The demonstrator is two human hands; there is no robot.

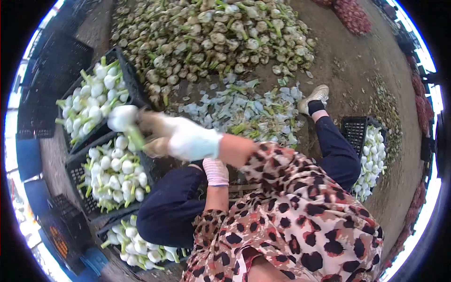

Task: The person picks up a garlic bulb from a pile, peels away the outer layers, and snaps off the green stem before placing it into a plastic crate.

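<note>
My right hand [181, 137], in a white glove with soiled fingertips, reaches across to the left and is shut on a white peeled bulb [123, 117] with a green stalk; both are motion-blurred. The bulb hangs between two black crates of cleaned white bulbs, one above [132, 77] and one below [74, 171]. My left hand is hidden under the right forearm; only its pink striped cuff [216, 171] shows, above my dark-trousered knee.
A big pile of untrimmed bulbs [211, 37] lies ahead on the dirt, with peelings [244, 110] in front of it. A third filled crate [104, 231] stands at lower left, another [352, 129] by my right leg. Empty black crates [56, 61] are stacked at left, red mesh sacks [352, 16] at upper right.
</note>
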